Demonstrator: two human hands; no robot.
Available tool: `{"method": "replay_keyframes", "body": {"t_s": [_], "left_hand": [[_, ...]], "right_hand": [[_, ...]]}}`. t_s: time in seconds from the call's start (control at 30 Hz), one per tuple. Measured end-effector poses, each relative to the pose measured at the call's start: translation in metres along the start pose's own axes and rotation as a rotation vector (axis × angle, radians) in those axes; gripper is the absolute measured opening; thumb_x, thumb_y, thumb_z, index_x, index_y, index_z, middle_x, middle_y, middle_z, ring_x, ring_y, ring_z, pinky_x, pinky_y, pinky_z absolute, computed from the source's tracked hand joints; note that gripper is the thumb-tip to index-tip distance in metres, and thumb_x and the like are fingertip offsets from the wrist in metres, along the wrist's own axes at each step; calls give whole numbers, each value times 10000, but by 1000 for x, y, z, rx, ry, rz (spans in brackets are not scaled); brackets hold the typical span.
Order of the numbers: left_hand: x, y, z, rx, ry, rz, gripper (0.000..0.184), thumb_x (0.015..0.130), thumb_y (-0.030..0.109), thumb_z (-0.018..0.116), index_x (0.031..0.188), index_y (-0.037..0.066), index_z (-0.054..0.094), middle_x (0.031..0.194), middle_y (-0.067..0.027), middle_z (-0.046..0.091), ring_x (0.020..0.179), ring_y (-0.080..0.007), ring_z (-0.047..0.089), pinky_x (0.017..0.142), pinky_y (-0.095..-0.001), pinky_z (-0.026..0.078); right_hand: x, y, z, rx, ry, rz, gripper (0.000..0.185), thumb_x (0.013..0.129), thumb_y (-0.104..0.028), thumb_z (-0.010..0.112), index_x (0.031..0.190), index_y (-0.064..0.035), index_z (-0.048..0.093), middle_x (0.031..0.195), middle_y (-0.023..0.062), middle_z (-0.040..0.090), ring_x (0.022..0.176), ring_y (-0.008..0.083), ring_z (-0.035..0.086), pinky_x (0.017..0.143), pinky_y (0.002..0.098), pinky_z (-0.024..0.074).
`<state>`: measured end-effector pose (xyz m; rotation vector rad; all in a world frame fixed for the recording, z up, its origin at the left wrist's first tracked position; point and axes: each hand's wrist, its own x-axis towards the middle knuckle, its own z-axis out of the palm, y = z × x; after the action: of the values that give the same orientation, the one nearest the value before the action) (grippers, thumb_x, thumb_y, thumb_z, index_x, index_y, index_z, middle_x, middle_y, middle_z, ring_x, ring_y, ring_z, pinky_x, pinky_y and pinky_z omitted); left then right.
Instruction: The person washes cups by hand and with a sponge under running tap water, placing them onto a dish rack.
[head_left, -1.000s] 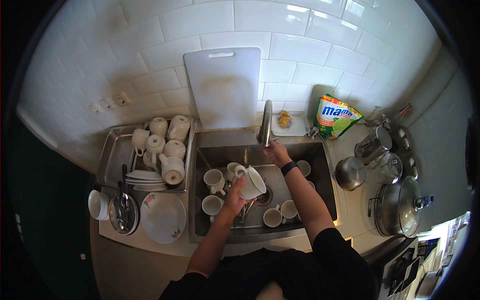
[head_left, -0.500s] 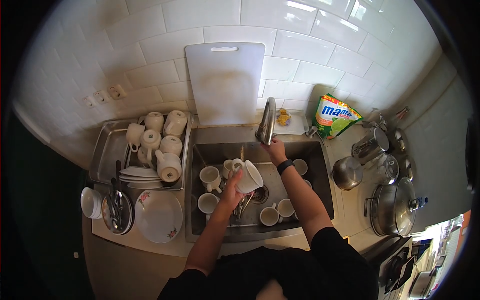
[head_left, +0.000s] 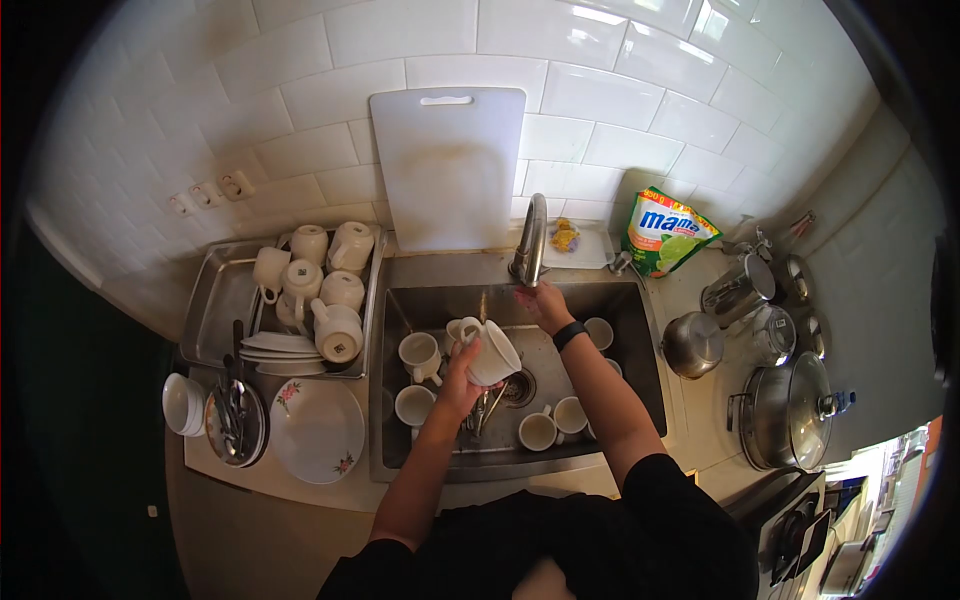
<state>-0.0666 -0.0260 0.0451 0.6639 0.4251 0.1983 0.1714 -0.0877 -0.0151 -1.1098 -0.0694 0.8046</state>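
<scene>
- Two bare hands show in my head view, both over the sink (head_left: 556,352).
- I see the left hand (head_left: 462,382) wrapped round a white mug (head_left: 492,358), which is tilted, mouth to the right, above the drain (head_left: 519,389).
- My view has the right hand (head_left: 543,303) at the tip of the faucet (head_left: 535,228); I cannot tell how far its fingers are closed or whether they touch it. A dark band (head_left: 570,334) circles that wrist.
- Cups stand in the sink on both sides of the held mug, among them one at left (head_left: 419,353) and one at front right (head_left: 537,432).
- Left of the sink I make out a tray (head_left: 213,315) with upturned mugs and stacked plates (head_left: 278,346).
- To the right, a pouch (head_left: 668,235) leans against the wall.
</scene>
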Motion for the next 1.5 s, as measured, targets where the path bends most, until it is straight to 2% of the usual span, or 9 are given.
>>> {"method": "replay_keyframes", "body": {"t_s": [0.17,0.4,0.5,0.67,0.87,1.0,1.1,1.27,1.5], "left_hand": [[0,-2,-3,-13,-9,2,442,824,422,523,1170,160,440,1061,-70,551,907,-236,577,656,-395,492],[4,-3,-10,-59,-35,-41,444,803,400,563,1160,211,376,1080,-38,504,938,-232,555,633,-425,477],[1,-2,-5,-30,24,-35,457,819,446,519,1172,166,445,1091,-62,540,953,-232,555,700,-396,467],[-2,0,-2,-13,34,-36,456,818,445,522,1170,167,446,1086,-52,542,971,-223,544,713,-399,455],[-1,0,-4,-49,-7,-36,429,808,398,556,1147,202,382,1057,-45,515,906,-223,563,609,-392,483],[-2,3,-7,-62,-9,-10,392,818,380,550,1123,176,413,1006,-53,546,846,-207,588,553,-353,498],[-2,0,-17,-39,40,4,410,825,419,529,1137,159,472,1025,-57,569,890,-225,580,627,-369,480],[-11,2,-18,-19,130,23,446,817,440,532,1133,131,466,1024,-69,568,860,-224,584,586,-333,476],[-10,2,-25,10,110,47,419,828,425,522,1119,128,467,1008,-62,568,844,-214,585,588,-332,480]], "right_hand": [[4,1,-2,-12,-23,-2,204,872,-197,503,972,-20,522,877,71,577,764,165,576,703,293,491],[10,6,0,-90,18,-111,332,867,-145,498,1164,-4,459,927,62,575,817,140,574,729,273,492],[11,4,0,-123,23,-117,389,858,-126,497,1223,-13,426,955,58,567,833,135,569,739,269,491],[10,6,2,-88,65,-140,422,843,-114,508,1247,-32,417,980,50,559,830,131,561,718,259,489],[7,6,3,-93,39,-118,363,841,-134,517,1175,-26,423,985,102,540,792,162,553,660,258,481],[-15,13,6,242,126,63,275,833,-171,515,1056,-30,439,952,149,520,815,230,533,683,307,478],[-41,20,22,344,87,189,238,832,-187,497,1003,-29,451,921,158,513,836,257,515,721,334,466],[-54,33,48,467,77,263,232,856,-228,437,951,-23,492,965,166,508,847,262,503,746,329,451],[-41,35,56,540,88,324,268,883,-250,386,967,-25,507,1000,146,504,864,261,495,734,320,452]]}}
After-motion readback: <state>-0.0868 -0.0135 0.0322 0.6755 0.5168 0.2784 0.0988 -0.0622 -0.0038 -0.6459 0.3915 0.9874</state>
